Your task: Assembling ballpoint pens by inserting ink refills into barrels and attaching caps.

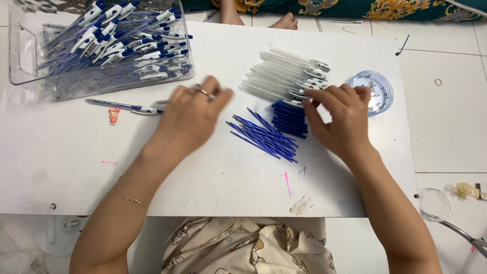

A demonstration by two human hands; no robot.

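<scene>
At frame centre the right hand (345, 119) rests its fingers, loosely spread, on the clear pen barrels (284, 76) above the blue refills (264, 134). The left hand (193, 114), blurred, fingers curled, hovers beside an assembled pen (127, 107) on the white bench (203, 187).

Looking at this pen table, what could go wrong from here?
The right hand reaches into the stack of clear pen barrels; a nudge might send them rolling. The loose blue refills lie between both hands, so the left hand could scatter them. The small round dish sits near the table edge and could be knocked off.
</scene>
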